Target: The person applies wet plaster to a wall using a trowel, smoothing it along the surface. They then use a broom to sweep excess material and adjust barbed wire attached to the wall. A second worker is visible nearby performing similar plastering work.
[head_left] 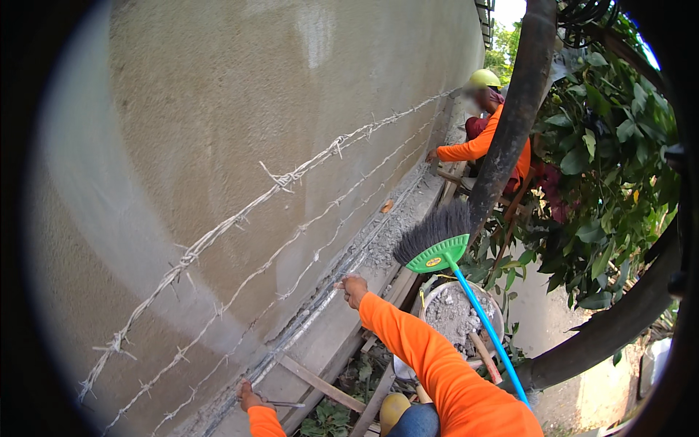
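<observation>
My right hand (354,290) reaches to the foot of the rough wall, its fingers closed against a long pale rod (313,318) lying along the ledge. Lower left, my left hand (251,398) is closed beside the same rod's near end. A thin pointed metal tool (285,404) sticks out from it to the right. Both sleeves are orange. Just right of my right hand is a broom (437,240) with dark bristles, a green head and a blue handle, bristles up. Beneath its handle, a bucket (498,320) holds grey rubble, with a wooden-handled hammer (484,357) at its rim.
Strands of barbed wire (218,244) run along the wall (218,109) above my hands. Loose mortar (389,244) covers the ledge farther on. A co-worker (502,138) in orange and a yellow helmet crouches there. A thick dark pipe (513,109) and leafy branches (590,160) stand at right.
</observation>
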A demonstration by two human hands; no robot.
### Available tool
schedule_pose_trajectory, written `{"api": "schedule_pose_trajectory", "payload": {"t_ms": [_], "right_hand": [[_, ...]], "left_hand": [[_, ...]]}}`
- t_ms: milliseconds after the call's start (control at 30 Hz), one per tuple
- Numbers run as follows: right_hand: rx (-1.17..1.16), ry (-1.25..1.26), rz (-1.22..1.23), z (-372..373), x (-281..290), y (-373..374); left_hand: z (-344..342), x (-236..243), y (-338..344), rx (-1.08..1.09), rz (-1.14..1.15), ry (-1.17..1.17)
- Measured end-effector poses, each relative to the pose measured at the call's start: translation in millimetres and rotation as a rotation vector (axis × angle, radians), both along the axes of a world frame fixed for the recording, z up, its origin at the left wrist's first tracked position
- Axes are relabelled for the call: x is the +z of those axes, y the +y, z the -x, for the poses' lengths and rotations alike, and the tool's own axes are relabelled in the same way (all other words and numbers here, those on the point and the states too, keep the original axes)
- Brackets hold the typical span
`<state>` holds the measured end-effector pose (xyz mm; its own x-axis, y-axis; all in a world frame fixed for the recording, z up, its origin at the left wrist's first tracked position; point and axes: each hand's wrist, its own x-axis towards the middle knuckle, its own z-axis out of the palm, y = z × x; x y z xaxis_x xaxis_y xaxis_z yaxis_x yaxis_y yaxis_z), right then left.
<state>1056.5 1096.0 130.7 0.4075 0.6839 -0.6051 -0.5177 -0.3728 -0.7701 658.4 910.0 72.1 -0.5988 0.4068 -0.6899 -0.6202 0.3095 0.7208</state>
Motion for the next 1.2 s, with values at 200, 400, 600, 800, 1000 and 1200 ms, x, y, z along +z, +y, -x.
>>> {"api": "schedule_pose_trajectory", "payload": {"t_ms": [200,400,600,800,1000,1200], "right_hand": [[-0.033,0.094,-0.054,-0.3,-2.2,5.9],[0.103,-0.189,-0.038,0.1,-15.2,20.9],[-0.020,0.068,-0.013,-2.7,-7.2,10.9],[0.055,-0.065,0.110,1.6,1.9,8.9],[0.180,-0.299,-0.016,-11.7,-55.0,33.3],[0.181,-0.257,0.000,-10.1,-40.1,27.4]], "left_hand": [[-0.6,2.1,1.8,-0.002,-0.048,0.023],[2.3,6.6,5.1,-0.013,-0.016,0.006],[3.0,2.5,6.0,-0.044,-0.007,0.038],[10.1,-1.2,4.0,-0.171,-0.003,0.019],[31.3,-40.8,13.7,-0.234,-0.054,0.030],[63.4,-96.6,29.1,-0.299,-0.072,0.036]]}}
